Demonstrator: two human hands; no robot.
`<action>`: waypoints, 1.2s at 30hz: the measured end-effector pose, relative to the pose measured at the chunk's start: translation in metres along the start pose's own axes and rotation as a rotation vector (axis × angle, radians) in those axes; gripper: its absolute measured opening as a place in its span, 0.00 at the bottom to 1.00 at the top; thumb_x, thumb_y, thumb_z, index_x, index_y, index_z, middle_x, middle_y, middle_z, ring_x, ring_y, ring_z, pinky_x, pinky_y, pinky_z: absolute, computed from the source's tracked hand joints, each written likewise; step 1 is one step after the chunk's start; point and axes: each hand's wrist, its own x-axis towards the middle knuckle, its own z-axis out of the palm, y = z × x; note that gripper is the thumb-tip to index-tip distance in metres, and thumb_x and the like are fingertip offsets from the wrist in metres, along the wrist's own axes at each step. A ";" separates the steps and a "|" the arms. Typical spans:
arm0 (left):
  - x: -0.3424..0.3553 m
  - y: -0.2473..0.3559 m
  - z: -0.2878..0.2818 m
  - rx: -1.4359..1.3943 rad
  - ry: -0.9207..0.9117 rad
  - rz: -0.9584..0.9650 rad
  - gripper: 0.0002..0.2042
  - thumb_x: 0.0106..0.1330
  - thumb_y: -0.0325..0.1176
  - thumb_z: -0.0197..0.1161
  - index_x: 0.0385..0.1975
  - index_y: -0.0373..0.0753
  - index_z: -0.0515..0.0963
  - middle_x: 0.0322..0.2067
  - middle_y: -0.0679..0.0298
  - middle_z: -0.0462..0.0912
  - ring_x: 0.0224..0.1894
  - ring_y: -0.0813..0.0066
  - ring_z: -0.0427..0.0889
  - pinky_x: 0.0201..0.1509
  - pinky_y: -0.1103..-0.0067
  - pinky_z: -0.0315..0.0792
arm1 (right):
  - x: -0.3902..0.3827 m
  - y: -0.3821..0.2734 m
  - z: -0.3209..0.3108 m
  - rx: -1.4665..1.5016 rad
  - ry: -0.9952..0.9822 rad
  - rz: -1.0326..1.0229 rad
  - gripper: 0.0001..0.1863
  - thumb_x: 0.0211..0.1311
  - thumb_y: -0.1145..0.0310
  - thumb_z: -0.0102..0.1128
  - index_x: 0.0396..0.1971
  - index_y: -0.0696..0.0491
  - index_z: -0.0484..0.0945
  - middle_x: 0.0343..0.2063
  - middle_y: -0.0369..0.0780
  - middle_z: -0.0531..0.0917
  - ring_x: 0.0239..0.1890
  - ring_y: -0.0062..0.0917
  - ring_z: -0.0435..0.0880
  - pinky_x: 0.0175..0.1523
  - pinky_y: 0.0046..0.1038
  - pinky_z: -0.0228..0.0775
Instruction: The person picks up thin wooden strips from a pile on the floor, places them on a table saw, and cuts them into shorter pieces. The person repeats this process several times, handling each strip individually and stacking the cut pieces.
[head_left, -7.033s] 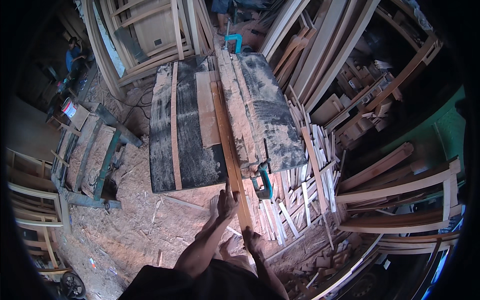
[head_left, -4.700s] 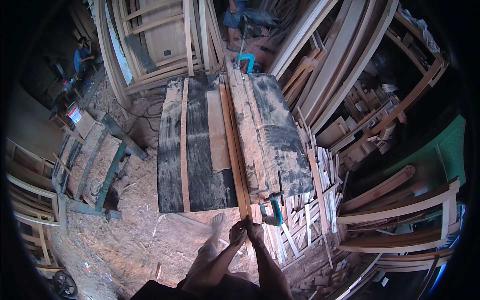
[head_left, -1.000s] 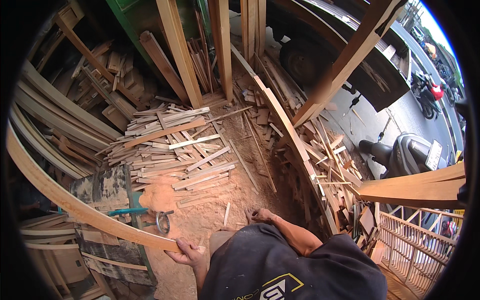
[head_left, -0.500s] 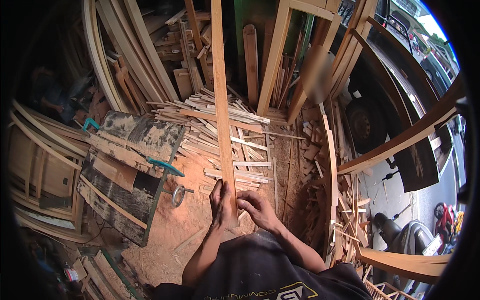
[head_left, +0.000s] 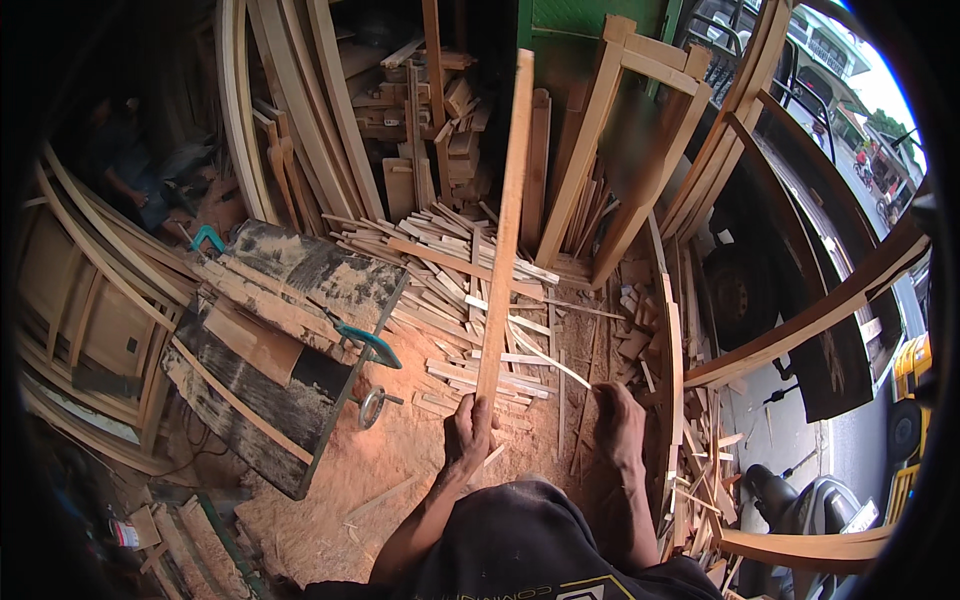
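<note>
My left hand [head_left: 470, 436] grips the near end of a long pale wooden strip [head_left: 503, 240], which points up and away from me over a heap of offcuts [head_left: 455, 290]. My right hand [head_left: 620, 428] hangs lower right of the strip, apart from it, fingers loosely curled with nothing in it. Both forearms come up from my dark shirt at the lower edge.
A sawdust-covered table saw [head_left: 285, 330] with teal handles stands to the left. Sawdust [head_left: 380, 470] covers the floor. Curved and straight timbers [head_left: 290, 120] lean all around, a wooden frame [head_left: 610, 150] ahead. A motorbike [head_left: 810, 500] and street lie at the right.
My view has turned from the table saw to the offcut heap. Half a second ago both hands were at the strip; now only the left holds it and the right has dropped away.
</note>
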 end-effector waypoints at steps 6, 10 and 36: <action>-0.005 -0.011 -0.030 0.495 0.067 0.436 0.13 0.74 0.42 0.48 0.34 0.38 0.70 0.16 0.60 0.75 0.19 0.58 0.81 0.22 0.68 0.70 | -0.011 0.102 -0.121 -0.065 0.510 0.261 0.06 0.68 0.75 0.52 0.41 0.55 0.77 0.26 0.34 0.78 0.29 0.23 0.78 0.36 0.23 0.70; 0.007 -0.013 -0.072 0.377 0.218 0.390 0.13 0.75 0.41 0.47 0.36 0.37 0.69 0.17 0.62 0.74 0.17 0.66 0.77 0.22 0.71 0.69 | -0.093 0.194 -0.254 0.439 1.282 0.415 0.16 0.75 0.64 0.44 0.56 0.53 0.72 0.43 0.38 0.79 0.32 0.16 0.73 0.36 0.21 0.66; -0.037 -0.033 -0.045 -0.098 0.570 0.165 0.25 0.65 0.35 0.65 0.52 0.33 0.57 0.44 0.51 0.74 0.44 0.63 0.77 0.47 0.68 0.73 | -0.058 -0.066 0.144 0.381 -0.984 -0.058 0.19 0.61 0.63 0.63 0.43 0.61 0.71 0.27 0.46 0.83 0.31 0.34 0.85 0.40 0.32 0.74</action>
